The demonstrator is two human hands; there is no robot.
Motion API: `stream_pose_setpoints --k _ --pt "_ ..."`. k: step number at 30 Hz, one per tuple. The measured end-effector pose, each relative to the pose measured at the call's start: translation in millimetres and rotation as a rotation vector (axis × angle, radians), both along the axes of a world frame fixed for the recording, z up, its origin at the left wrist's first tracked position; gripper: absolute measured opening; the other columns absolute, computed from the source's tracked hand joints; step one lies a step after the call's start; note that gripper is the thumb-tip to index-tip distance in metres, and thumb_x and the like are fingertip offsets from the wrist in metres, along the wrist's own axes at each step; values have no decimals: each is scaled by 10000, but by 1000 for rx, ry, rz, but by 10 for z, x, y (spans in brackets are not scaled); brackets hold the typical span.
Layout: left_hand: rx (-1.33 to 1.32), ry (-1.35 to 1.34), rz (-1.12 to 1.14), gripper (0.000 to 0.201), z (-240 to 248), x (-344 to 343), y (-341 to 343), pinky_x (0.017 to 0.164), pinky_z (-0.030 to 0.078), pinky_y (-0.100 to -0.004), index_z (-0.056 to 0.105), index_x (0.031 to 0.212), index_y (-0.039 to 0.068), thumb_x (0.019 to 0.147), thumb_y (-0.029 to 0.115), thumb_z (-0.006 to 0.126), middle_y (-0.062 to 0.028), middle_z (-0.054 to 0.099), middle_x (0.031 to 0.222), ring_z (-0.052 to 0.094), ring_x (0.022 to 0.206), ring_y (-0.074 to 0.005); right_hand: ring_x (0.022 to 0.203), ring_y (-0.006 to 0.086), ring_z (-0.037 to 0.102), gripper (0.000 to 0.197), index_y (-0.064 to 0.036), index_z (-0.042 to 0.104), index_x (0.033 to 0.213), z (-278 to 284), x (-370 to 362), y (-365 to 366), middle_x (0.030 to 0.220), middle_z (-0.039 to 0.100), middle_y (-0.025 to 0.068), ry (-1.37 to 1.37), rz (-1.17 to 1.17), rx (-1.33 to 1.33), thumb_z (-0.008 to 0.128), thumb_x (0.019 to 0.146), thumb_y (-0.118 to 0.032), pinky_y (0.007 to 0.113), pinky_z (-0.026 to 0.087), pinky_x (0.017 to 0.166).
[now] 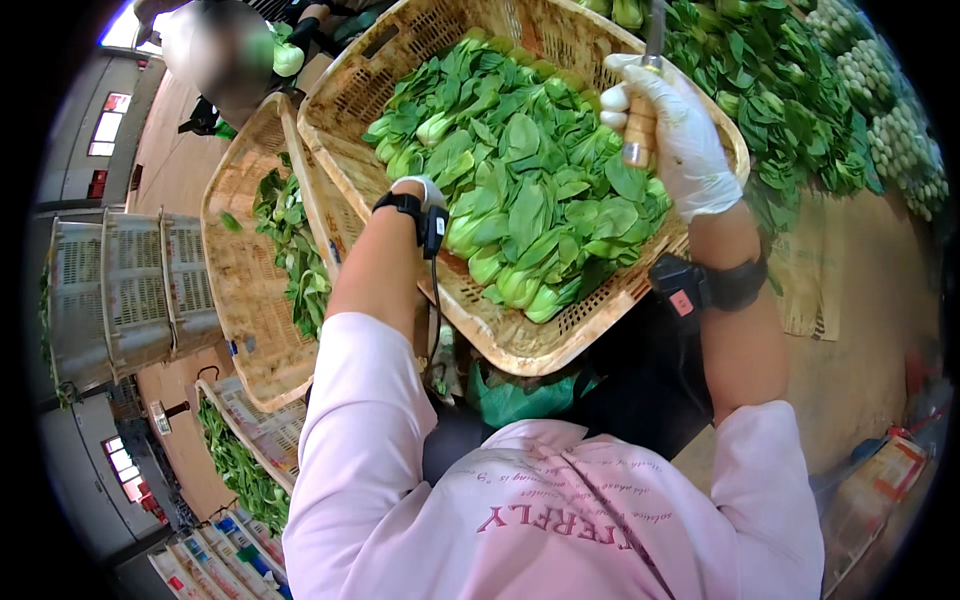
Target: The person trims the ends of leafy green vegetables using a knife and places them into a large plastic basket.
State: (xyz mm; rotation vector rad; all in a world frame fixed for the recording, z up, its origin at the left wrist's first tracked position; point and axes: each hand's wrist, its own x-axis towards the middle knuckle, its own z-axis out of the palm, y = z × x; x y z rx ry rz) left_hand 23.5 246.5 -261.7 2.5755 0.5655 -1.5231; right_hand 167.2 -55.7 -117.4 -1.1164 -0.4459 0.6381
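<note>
In front of me a tan plastic basket [545, 352] holds a thick layer of bok choy [525, 175], pale stems towards the rim and leaves towards the middle. My right hand [685, 140], in a white glove, is closed round the wooden handle of a knife [639, 135] over the basket's right side. The blade points up and away, past the basket's far edge. My left hand [424, 188], also gloved in white, is over the left side of the basket beside the greens. Its wrist and strap cover most of it, so its fingers are hidden.
Heaped bok choy [770, 110] lies to the far right. At my left stands a second tan basket [235, 270] with some leaves inside. A person [225, 60] is at the far left, near a single bok choy [288, 58]. More crates [140, 280] line the left.
</note>
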Motion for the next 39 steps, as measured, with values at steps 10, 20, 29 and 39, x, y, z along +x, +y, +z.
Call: stream_pose_setpoints --k 10,20,29,39 --pt "99 -299 348 869 264 -206 375 717 521 -363 513 1245 -38 595 480 766 -157 649 1055 644 841 -254 740 151 655 319 -20 511 1073 24 -34 215 843 641 90 -42 25 -16 548 932 -303 227 492 594" --pt "-956 -728 973 653 1329 -788 -233 1056 330 -396 393 1355 139 858 530 557 -53 507 1321 467 1202 -204 1135 394 501 500 -16 498 959 -190 -914 595 1235 527 217 -1262 2 -189 770 715 -357 401 422 947" --pt "-859 -1358 935 684 1850 -1378 -899 545 481 -243 619 952 -21 845 642 490 -90 623 696 594 579 -166 808 97 561 438 -62 502 951 122 -1107 660 881 581 22 -356 155 43 829 704 -216 246 492 718" --pt "-1092 -1527 995 795 1949 -2215 -1169 925 453 -281 444 1291 40 628 145 871 -44 555 1199 551 1065 -131 774 227 580 320 -30 501 1033 201 -2004 761 871 593 103 -693 410 -44 668 852 -235 332 465 739"
